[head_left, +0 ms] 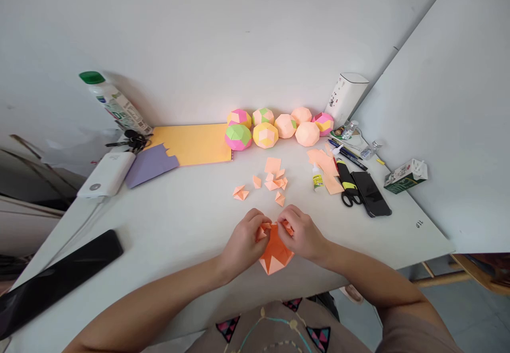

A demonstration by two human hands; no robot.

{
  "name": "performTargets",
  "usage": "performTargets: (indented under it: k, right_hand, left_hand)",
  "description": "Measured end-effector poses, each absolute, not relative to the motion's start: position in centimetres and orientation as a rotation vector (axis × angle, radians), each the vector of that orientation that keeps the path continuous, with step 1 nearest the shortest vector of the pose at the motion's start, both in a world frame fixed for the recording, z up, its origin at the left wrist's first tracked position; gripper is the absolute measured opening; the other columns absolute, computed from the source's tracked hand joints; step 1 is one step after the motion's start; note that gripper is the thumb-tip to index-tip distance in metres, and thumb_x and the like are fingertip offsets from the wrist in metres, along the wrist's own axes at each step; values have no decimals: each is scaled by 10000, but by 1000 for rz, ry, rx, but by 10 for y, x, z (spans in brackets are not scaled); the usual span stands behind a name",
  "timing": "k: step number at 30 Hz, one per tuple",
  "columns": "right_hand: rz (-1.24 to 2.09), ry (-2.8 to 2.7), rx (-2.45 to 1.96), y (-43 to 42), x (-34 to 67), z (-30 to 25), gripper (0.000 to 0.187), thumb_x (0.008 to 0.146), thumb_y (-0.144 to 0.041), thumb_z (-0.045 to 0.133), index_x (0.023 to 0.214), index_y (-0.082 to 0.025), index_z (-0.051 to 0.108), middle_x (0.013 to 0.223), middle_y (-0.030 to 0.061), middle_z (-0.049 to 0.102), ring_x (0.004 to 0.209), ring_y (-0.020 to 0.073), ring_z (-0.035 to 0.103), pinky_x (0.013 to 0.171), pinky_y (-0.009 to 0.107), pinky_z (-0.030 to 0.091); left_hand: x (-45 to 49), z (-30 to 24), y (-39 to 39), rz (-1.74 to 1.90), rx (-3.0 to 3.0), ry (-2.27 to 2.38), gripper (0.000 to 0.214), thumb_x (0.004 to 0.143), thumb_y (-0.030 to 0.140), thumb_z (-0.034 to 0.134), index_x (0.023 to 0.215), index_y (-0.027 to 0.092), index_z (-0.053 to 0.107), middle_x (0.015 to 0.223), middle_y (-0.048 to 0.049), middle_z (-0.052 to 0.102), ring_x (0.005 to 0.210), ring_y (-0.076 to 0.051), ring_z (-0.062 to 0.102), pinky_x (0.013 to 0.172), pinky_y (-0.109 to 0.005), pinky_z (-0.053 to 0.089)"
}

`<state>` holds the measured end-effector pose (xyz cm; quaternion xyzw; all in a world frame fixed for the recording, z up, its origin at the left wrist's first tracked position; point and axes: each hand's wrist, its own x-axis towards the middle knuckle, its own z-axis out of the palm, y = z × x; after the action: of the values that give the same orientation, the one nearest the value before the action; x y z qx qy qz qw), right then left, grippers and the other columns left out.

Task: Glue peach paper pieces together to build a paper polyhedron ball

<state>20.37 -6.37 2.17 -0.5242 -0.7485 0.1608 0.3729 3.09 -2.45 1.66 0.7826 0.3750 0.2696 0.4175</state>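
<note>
At a smooth white table [191,209] against a pale grey wall [179,40], I pinch the rim of an open, faceted orange paper shell [274,251] — left hand [246,241] and right hand [306,236] closed on opposite sides, near the front edge. A green-capped white plastic bottle [119,104] — contents hidden — and a green-and-white carton [406,176] flank me.

Matt, sharply creased paper is noted on the open orange faceted shell [274,252]. Beyond the shell, matt paper is likewise recorded on the multicoloured faceted balls [265,135]. Beneath it, a smooth white tabletop [191,209] is observed; far left of it, a glossy finish is found on the elongated black slab [66,273].
</note>
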Motion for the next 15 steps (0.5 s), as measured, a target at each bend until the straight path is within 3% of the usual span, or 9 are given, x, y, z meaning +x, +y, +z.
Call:
performTargets:
  k: [15]
  right_hand:
    - [371, -1954, -1306, -65, 203, 20, 132, 793, -87, 447, 746, -205, 412, 716, 5, 464, 575, 118, 461, 497, 224, 391]
  left_hand:
    - [32, 16, -23, 707, 1985, 952, 185, 803, 90, 446, 847, 188, 596, 825, -44, 547, 688, -148, 534, 490, -231, 421]
